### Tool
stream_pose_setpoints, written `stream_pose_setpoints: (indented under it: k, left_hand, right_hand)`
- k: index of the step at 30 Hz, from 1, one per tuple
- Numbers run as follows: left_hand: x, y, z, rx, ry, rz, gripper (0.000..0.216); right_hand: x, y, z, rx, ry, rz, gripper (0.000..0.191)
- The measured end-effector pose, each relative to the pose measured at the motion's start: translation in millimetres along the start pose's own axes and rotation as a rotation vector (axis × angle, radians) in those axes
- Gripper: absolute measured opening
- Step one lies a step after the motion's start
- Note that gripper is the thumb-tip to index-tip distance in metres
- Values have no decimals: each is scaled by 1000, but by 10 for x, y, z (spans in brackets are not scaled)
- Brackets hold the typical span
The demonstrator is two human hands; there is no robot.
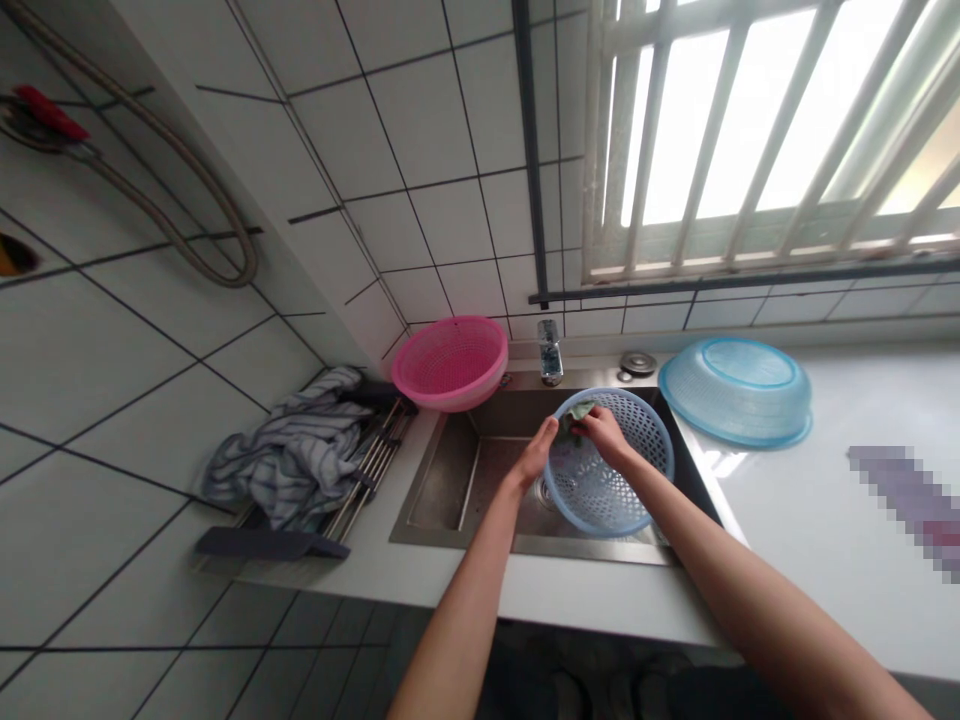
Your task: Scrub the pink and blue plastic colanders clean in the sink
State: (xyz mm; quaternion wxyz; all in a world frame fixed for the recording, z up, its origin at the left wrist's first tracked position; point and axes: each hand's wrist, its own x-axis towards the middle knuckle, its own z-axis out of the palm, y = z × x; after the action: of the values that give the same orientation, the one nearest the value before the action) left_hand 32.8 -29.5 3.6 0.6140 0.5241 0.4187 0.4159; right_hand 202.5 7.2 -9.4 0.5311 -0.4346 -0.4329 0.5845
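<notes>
A light blue plastic colander (651,432) with a perforated wall is held tilted in the steel sink (431,490), its open side facing me. My left hand (535,456) is at the colander's left rim, the thumb side along the edge; its fingers are partly hidden behind the wall. My right hand (602,434) reaches over the opening, its fingers closed on a small, crumpled green cloth (580,410). The cloth lies against the upper left rim, close to my left fingertips. Its exact kind is hard to make out at this size.
A pink basket (450,365) stands at the sink's back left corner, beside the faucet (550,352). An upturned blue basket (739,392) and a metal drain strainer (637,363) are to the right. Striped cloth (300,445) covers a rack on the left.
</notes>
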Motion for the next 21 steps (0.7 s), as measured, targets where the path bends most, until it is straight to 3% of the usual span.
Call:
stream_pose_setpoints:
  k: [3, 7, 9, 11, 14, 16, 18, 21]
  left_hand:
    - [-1, -1, 15, -2, -4, 30, 72]
    - [3, -39, -30, 11, 20, 24, 74]
    - [14, -70, -64, 4, 41, -1, 75]
    - [25, -90, -77, 4, 70, 1, 74]
    - [28, -83, -36, 19, 70, 11, 72]
    - [25, -66, 9, 12, 25, -11, 73]
    - [25, -56, 34, 17, -3, -11, 73]
    - [29, -66, 11, 56, 16, 40, 74]
  right_hand:
    - [-13, -7, -10, 46, 18, -18, 25]
    - [-193, 3, 111, -72, -390, 86, 19]
    - [-231, 2, 148, -139, -498, 102, 18]
    - [-186, -16, 116, -139, -379, 37, 19]
    - [-43, -60, -30, -117, 21, -94, 24]
    - [9, -79, -107, -113, 178, -147, 26]
    - [-18, -79, -108, -102, 123, -154, 27]
    - [-157, -56, 10, -81, -245, -28, 25]
